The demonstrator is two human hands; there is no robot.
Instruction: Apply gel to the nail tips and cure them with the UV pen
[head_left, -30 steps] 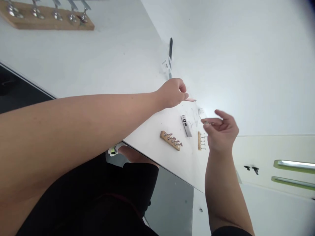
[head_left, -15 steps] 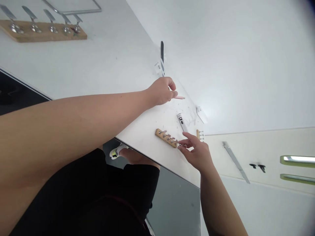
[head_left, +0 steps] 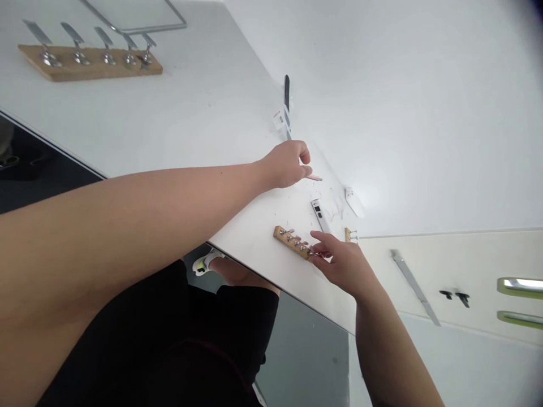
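My left hand point(head_left: 286, 164) is closed, its fingertips at the near end of a thin pink stick point(head_left: 314, 177) that points right. My right hand point(head_left: 339, 261) pinches a small shiny piece point(head_left: 315, 254) at the right end of a small wooden block point(head_left: 292, 243); its fingertips partly hide the piece. Several round metal stands with pinkish tips line the block. A white device point(head_left: 319, 215) with dark windows lies between my hands, above the block.
A larger wooden bar point(head_left: 99, 63) with metal stands is at the upper left, beside a wire frame point(head_left: 153, 29). A dark file point(head_left: 287, 93), clear packet point(head_left: 280, 119), white power strip point(head_left: 354, 202) and another wooden piece point(head_left: 348, 234) are along the wall.
The view has shifted, so most things appear a little farther right and lower. My left hand stays by the pink stick, and my right hand stays at the end of the small block.
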